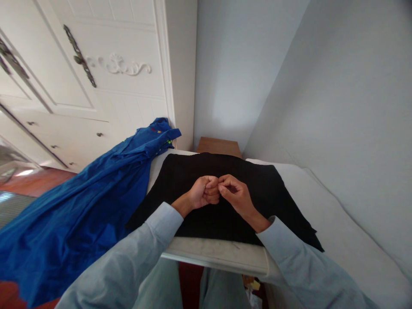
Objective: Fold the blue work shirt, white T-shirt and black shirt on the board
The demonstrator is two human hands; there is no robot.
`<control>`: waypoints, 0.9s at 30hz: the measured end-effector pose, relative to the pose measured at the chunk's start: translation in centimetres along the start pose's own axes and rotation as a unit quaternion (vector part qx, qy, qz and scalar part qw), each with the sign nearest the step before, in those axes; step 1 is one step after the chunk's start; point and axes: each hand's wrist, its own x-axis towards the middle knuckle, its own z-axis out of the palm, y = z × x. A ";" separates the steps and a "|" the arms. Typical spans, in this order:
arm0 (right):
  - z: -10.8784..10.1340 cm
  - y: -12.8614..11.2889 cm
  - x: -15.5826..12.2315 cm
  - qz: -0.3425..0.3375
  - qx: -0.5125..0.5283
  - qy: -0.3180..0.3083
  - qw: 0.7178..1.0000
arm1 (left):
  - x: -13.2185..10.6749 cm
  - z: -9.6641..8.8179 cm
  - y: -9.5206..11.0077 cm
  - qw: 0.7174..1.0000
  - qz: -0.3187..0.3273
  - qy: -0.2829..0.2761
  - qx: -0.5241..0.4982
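Both of my hands meet above a black cloth (199, 223) that lies spread over a white table (219, 253). My left hand (206, 192) is closed, its fingers curled in and the thumb pressed against them. Close against it, my right hand (236, 193) makes a pinch with thumb and forefinger. Whatever either hand holds is too small or too hidden to make out. To the left, a blue garment (106, 184) with a collar and buttons hangs off the table's side, apart from my hands.
A white wardrobe (128, 38) with dark metal handles stands at the left. Behind the table is a brown wooden piece (219, 146) in the corner. A grey wall (347, 107) runs along the right, with a thin cable (341, 206) below it.
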 end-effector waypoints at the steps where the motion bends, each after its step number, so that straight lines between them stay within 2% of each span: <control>1: 0.0 0.0 0.0 0.001 -0.001 0.000 1.000 | 0.0 0.0 0.0 1.000 -0.002 0.003 0.001; 19: 0.0 -0.2 -0.2 -0.005 -0.035 0.013 0.999 | -0.1 0.0 0.1 1.000 -0.005 -0.009 -0.005; 23: -0.1 -0.5 -0.2 -0.033 -0.051 -0.003 0.998 | -0.3 0.0 0.2 0.999 0.004 -0.014 -0.029; 27: -0.4 -0.9 -0.3 -0.103 -0.090 -0.030 0.990 | -0.4 0.0 0.4 0.998 0.005 -0.009 -0.061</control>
